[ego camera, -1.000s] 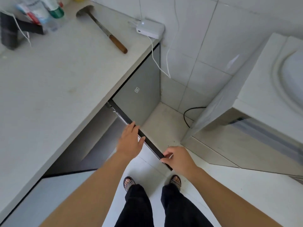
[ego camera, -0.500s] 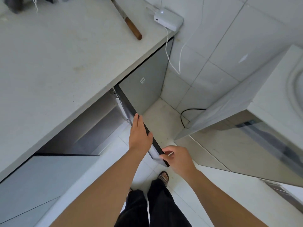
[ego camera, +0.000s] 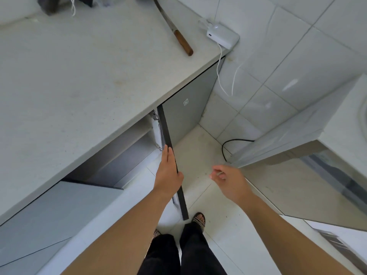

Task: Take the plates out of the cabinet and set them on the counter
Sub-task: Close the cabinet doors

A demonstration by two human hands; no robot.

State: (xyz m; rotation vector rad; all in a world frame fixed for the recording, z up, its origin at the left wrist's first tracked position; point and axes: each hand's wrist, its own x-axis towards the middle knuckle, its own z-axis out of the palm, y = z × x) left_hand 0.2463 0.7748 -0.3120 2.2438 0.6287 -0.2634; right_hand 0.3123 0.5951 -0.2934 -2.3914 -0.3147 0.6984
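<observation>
A grey cabinet door [ego camera: 183, 124] under the pale counter [ego camera: 79, 76] stands swung wide, its dark top edge [ego camera: 168, 143] pointing toward me. My left hand [ego camera: 168, 171] grips that top edge, fingers on the inner side and thumb on the outer. My right hand [ego camera: 228, 179] hovers free to the right of the door, fingers loosely curled and holding nothing. The cabinet interior [ego camera: 119, 155] shows only a shadowed shelf; no plates are visible from here.
A wooden-handled tool [ego camera: 179, 39] and a white charger box [ego camera: 222, 36] with dangling cables lie at the counter's far end. A white appliance [ego camera: 327, 135] stands on the right. A closed grey door [ego camera: 49, 211] is at lower left. My sandalled feet stand on tiled floor.
The door has swung further open, now nearly edge-on to me. My right hand let go of its edge and moved right; my left hand stayed on the door.
</observation>
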